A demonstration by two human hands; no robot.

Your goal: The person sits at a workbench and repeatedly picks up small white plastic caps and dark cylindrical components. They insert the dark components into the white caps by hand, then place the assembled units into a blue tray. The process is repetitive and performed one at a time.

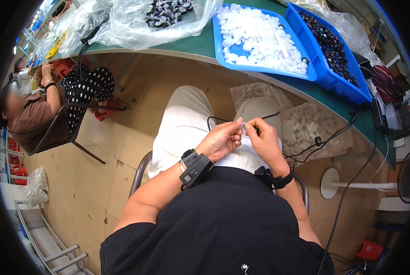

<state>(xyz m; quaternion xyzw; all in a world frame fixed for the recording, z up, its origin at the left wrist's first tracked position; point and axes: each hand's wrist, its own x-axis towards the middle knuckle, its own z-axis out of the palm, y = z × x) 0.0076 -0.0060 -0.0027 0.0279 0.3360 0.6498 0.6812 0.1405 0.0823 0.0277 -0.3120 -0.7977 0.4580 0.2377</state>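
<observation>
Above my lap my left hand and my right hand meet at the fingertips, both closed in a pinch. Between them shows a small whitish translucent piece, too small to name, with the thumb and forefinger of each hand at it. A bit of something dark shows inside my right hand's curled fingers; I cannot make out what it is. Ahead on the table, a blue tray holds a heap of white translucent caps. Beside it, a deeper blue bin is filled with small dark parts.
Clear plastic bags, one with dark round parts, lie on the green table. Under it sit bags of white pieces. Black cables run down at the right, near a white fan stand. A seated person works at the left.
</observation>
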